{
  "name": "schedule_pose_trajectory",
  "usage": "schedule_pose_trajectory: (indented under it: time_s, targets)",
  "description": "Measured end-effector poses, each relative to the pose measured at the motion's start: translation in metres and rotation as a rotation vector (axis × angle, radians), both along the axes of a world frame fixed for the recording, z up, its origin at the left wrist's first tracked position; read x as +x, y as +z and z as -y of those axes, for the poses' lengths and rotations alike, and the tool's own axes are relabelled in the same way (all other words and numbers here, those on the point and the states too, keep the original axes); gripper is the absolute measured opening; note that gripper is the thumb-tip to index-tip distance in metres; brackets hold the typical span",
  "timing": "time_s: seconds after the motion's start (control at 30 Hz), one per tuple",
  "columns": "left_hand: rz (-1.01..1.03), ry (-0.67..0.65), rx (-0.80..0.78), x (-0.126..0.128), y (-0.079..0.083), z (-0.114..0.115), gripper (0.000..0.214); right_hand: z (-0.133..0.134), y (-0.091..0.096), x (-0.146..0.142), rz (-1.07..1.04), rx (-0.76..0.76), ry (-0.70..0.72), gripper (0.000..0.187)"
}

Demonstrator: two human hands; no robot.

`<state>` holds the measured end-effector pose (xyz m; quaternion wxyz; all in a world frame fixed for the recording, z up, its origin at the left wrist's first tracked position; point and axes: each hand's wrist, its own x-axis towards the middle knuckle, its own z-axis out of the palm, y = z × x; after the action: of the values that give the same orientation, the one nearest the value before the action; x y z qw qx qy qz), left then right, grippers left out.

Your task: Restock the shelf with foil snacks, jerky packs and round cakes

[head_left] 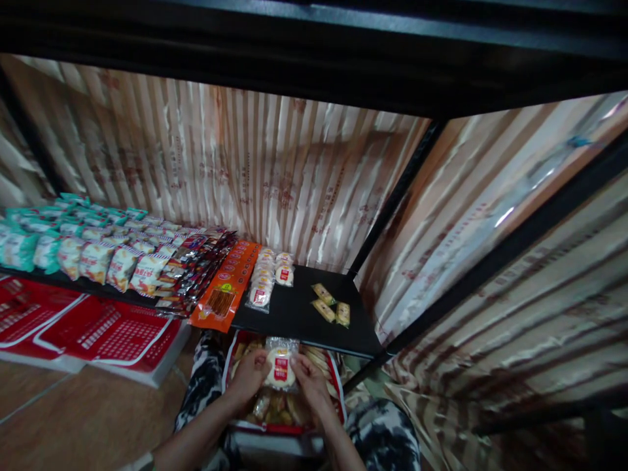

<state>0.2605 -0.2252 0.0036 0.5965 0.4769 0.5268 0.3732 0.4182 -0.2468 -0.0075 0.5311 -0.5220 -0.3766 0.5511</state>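
— Left hand [252, 373] and right hand [307, 379]?
— Both curl tight around one round cake packet [280, 365] at 6 o'clock, above a red-rimmed box [282, 429] of snacks.
— Beyond?
— Black shelf [294, 314]: cake packets [262, 281] at 12, small yellow packs [330, 306] at 1, orange packet [223, 294] at 11. Striped foil wall [294, 176] behind.

**Shiny wrappers on a matt black shelf**

The cake packet [280, 366], held by the left hand [250, 376] and right hand [310, 379], is clear, glossy plastic film. The shelf [294, 317] is smooth, matt black. The snack bags [98, 258] at far left gleam like foil. The striped sheeting [294, 170] behind is creased and shiny. The red baskets [118, 337] at near left look like hard plastic.
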Motion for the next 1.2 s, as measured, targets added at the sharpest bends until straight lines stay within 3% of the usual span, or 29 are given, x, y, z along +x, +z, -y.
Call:
schedule_pose_trajectory:
  time_s: [0.27,0.4,0.5,0.67,0.93,1.2]
  targets:
    - [-0.031,-0.092,0.131,0.015,0.008,-0.041,0.024,-0.021,-0.006,0.017,0.132,0.034,-0.061,0.042]
    - [-0.254,-0.065,0.224,0.030,0.020,-0.064,0.036,-0.046,0.001,0.028,0.199,0.031,-0.120,0.041]
    - [-0.396,-0.002,0.389,0.045,0.027,-0.075,0.044,-0.071,0.005,0.035,0.206,0.043,-0.144,0.041]
    - [-0.580,-0.033,0.592,0.068,0.020,-0.089,0.048,-0.116,0.009,0.041,0.372,0.060,-0.217,0.037]
    - [-0.648,-0.067,0.440,0.084,0.012,-0.131,0.053,-0.178,0.002,0.040,0.443,0.065,-0.181,0.036]
    - [-0.665,0.008,0.404,0.097,0.000,-0.158,0.052,-0.214,-0.008,0.041,0.553,0.044,-0.184,0.033]
